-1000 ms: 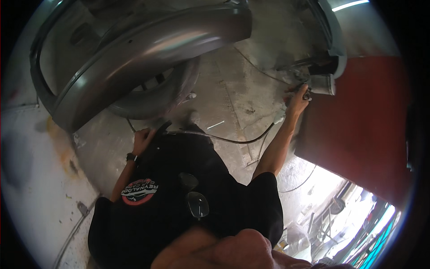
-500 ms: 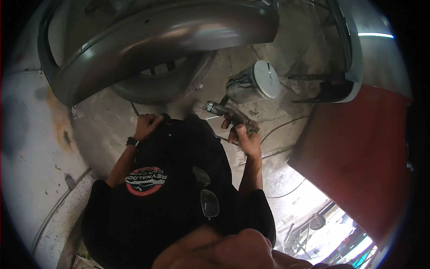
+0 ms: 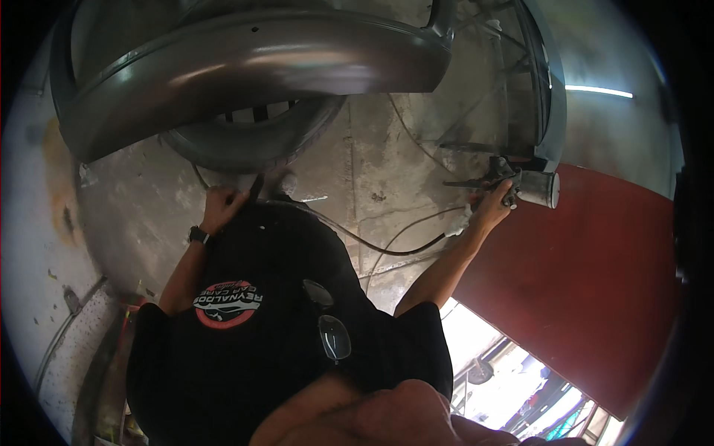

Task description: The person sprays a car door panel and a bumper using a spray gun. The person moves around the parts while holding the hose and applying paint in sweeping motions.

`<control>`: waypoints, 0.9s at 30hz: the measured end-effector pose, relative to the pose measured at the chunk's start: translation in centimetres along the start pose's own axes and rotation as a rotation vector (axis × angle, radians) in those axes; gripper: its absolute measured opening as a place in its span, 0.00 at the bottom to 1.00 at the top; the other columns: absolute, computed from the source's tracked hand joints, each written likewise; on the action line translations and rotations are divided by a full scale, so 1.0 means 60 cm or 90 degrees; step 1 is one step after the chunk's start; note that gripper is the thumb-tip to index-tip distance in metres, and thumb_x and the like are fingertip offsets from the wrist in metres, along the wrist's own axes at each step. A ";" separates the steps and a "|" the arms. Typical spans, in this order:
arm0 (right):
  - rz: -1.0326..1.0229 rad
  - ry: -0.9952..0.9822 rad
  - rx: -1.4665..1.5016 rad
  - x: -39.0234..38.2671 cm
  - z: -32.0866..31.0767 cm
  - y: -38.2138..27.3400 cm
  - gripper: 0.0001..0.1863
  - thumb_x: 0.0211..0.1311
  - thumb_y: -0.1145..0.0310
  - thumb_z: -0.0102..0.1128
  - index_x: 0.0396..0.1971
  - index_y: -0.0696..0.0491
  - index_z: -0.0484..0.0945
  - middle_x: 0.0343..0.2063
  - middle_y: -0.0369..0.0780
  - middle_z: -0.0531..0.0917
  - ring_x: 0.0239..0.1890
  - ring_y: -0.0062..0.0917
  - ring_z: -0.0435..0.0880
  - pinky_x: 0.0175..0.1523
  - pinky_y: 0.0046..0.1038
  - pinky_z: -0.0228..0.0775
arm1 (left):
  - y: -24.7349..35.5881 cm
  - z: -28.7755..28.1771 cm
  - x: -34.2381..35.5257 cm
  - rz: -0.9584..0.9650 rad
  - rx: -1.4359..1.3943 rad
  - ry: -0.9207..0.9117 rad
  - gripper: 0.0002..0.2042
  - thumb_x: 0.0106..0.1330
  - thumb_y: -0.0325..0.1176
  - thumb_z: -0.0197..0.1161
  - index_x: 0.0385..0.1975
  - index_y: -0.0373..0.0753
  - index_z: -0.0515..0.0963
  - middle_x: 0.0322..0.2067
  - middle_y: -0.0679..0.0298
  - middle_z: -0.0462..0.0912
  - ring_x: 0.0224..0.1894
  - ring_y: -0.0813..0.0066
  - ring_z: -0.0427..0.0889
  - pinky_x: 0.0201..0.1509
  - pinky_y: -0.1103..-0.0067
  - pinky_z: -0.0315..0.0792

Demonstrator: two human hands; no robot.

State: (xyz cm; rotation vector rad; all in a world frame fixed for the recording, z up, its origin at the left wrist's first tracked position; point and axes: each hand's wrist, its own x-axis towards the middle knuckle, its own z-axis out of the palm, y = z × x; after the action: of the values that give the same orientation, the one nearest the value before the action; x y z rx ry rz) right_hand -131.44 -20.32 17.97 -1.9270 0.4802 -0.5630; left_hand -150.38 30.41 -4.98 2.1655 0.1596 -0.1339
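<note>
At the right, my right hand (image 3: 492,206) is wrapped round the handle of a spray gun (image 3: 513,175). The gun's metal cup (image 3: 541,189) is tipped on its side, pointing right, beside a red panel. A dark air hose (image 3: 394,252) runs from below the gun in a sagging curve across my front to my left hand (image 3: 221,207), whose fingers are closed on it. That hand is in front of the tire (image 3: 238,152). Above it, a glossy dark brown-grey car fender (image 3: 260,70) arches over the tire.
A grey car panel (image 3: 552,97) stands at the upper right, with the large red panel (image 3: 573,290) below it. Another thin hose (image 3: 416,221) lies on the stained concrete floor (image 3: 372,171). A paint-marked white wall (image 3: 44,245) borders the left side.
My right hand has swung the spray gun right, away from the fender and tire, and its cup has turned sideways. The air hose now shows across my front. The view has shifted slightly.
</note>
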 end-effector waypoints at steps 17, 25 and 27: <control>0.070 -0.461 0.042 -0.183 0.151 -0.168 0.31 0.72 0.43 0.50 0.46 0.62 0.78 0.29 0.42 0.82 0.16 0.20 0.76 0.18 0.19 0.65 | 0.007 -0.039 -0.004 0.003 -0.048 0.017 0.22 0.63 0.48 0.64 0.19 0.31 0.80 0.16 0.54 0.77 0.20 0.61 0.78 0.28 0.69 0.69; 0.011 -0.049 0.023 0.078 0.072 -0.082 0.27 0.72 0.44 0.50 0.40 0.57 0.77 0.25 0.40 0.81 0.13 0.24 0.74 0.16 0.23 0.66 | 0.022 -0.038 0.015 -0.001 -0.101 0.037 0.23 0.64 0.48 0.64 0.19 0.30 0.80 0.15 0.54 0.78 0.19 0.64 0.78 0.28 0.71 0.69; 0.004 -0.054 -0.012 0.073 0.064 -0.097 0.26 0.72 0.45 0.51 0.40 0.58 0.76 0.26 0.40 0.81 0.12 0.24 0.74 0.15 0.24 0.67 | 0.031 -0.037 0.019 -0.005 -0.118 0.041 0.23 0.64 0.48 0.64 0.19 0.30 0.80 0.15 0.55 0.78 0.19 0.66 0.79 0.28 0.72 0.69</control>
State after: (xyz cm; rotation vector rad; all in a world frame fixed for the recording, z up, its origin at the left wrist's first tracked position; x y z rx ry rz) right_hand -125.18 -17.67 22.64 -1.9578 0.4386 -0.4721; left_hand -148.85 31.29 -2.43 1.9849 0.2090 -0.0521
